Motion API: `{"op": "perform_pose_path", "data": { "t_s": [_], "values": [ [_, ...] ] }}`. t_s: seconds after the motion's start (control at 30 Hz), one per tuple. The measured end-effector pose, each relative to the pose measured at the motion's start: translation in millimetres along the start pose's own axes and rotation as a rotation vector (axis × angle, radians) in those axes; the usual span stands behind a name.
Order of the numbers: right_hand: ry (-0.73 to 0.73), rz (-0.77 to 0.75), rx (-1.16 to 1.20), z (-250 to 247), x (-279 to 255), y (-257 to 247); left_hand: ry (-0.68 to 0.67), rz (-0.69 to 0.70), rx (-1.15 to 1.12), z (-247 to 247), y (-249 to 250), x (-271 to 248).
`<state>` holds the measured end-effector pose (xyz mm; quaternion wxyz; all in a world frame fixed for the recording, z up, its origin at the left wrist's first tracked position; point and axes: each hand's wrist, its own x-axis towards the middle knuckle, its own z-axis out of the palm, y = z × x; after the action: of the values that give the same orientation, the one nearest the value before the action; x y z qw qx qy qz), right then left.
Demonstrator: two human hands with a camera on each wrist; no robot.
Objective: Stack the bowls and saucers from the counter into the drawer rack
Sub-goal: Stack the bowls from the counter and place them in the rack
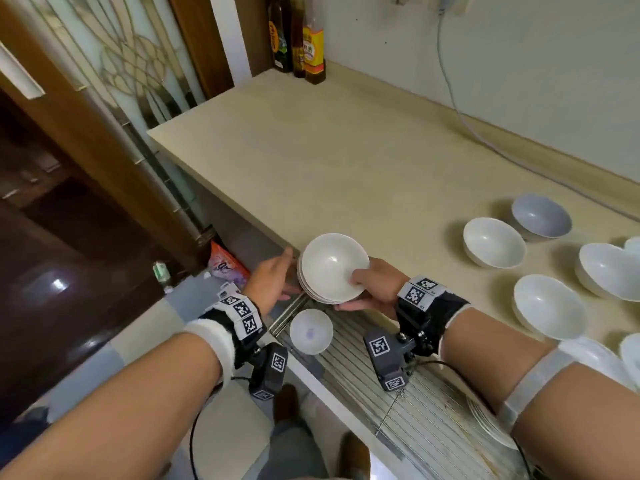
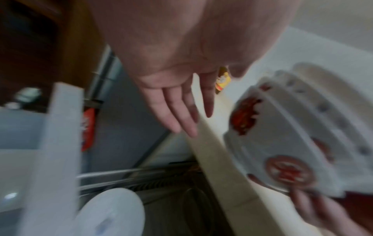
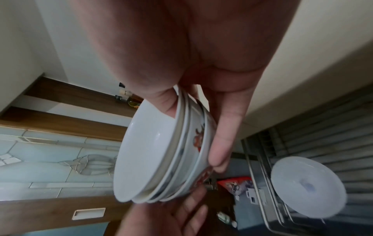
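- The right hand [image 1: 375, 285] has the nested stack of white glazed ceramic bowls with red and blue outside patterns [image 1: 330, 270], thumb hooked over the top rim and fingers spread beneath the lowest bowl.
- The stack hangs tilted at the front edge of the pale beige worktop [image 1: 346, 161], just above the open drawer's steel wire rack [image 1: 426, 403].
- The left hand [image 1: 272, 280] sits flat-fingered at the stack's far side; in the left wrist view its fingers [image 2: 177, 115] are straight and clear of the bowls, so it is gripping nothing.
- Handling, as I judge it: glazed ceramic is stiff, slick and chippy, and several nested bowls make a hefty load. Take it rim-and-base, as the right hand does, with the left palm under the foot for support.
- Tilted like that, the top bowl could slide out.
- One small white bowl with a faint blue mark inside [image 1: 311, 330] already sits in the rack's near-left corner.
- More loose white bowls [image 1: 493, 242] wait on the worktop to the right.
- Hard to read: the bowl count in the stack is unclear, roughly four rims show.
- The left wrist view is badly blurred.
- The right forearm hides much of the rack, with only the edge of some flat white plates or saucers [image 1: 485, 424] peeking out.
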<state>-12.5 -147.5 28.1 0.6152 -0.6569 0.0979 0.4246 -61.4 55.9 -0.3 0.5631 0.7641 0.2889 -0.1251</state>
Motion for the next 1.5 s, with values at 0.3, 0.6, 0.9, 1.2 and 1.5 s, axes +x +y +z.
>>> {"op": "perform_pose_path", "data": {
  "t_s": [0.3,0.6,0.9,1.2,1.5],
  "values": [
    [-0.139,0.125,0.104,-13.1,-4.0,78.8,0.532,-0.163,0.386,12.4,-86.2,4.1],
    [0.004,0.332,0.137,-22.7,7.5,138.0,0.596,-0.138,0.264,13.0,-121.7,2.9],
    [0.187,0.453,0.169,-29.5,45.3,190.5,0.479,-0.175,-0.055,6.1,-136.4,3.7],
    [0.274,0.507,0.214,-30.1,107.5,252.2,0.479,-0.108,-0.095,2.6,-149.2,-6.9],
    [0.288,0.545,0.190,-18.0,138.5,289.7,0.494,-0.127,-0.121,0.7,-156.0,-14.8]
  ]
}}
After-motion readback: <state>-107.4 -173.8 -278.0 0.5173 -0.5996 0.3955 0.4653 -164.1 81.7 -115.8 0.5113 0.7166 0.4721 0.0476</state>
